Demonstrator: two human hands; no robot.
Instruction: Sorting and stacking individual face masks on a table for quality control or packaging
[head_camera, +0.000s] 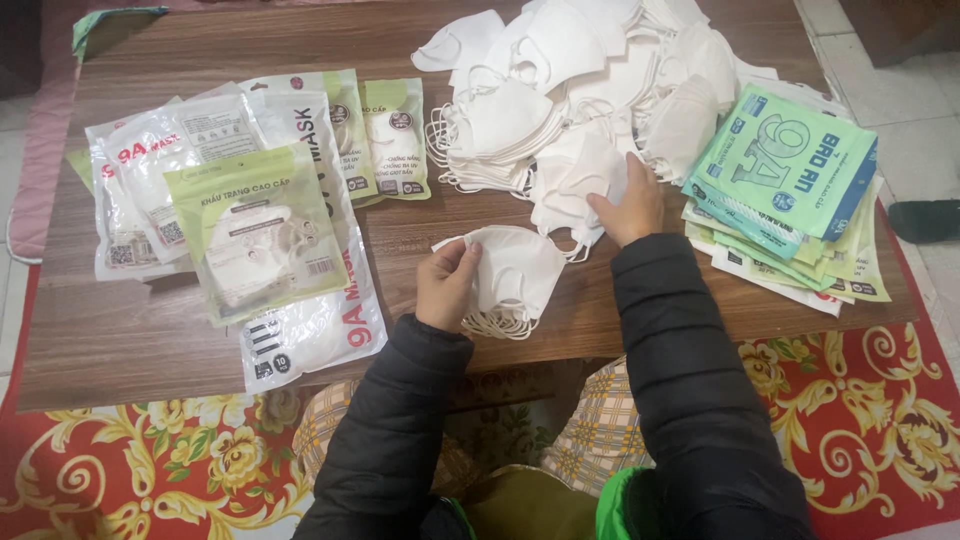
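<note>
Gripping a white mask (515, 275) in left hand (447, 285), right hand (630, 208) flat on mask pile (570, 90), wooden table (130, 340)

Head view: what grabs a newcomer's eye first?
The big heap of loose white masks at the table's far middle, with the right hand resting on its near edge. In front of it the left hand grips a small stack of masks. Filled mask packets lie on the left, flat green pouches stacked on the right.

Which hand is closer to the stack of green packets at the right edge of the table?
Right. The right hand rests on the mask pile just left of the green packet stack; the left hand holds a small stack of masks farther left.
</note>
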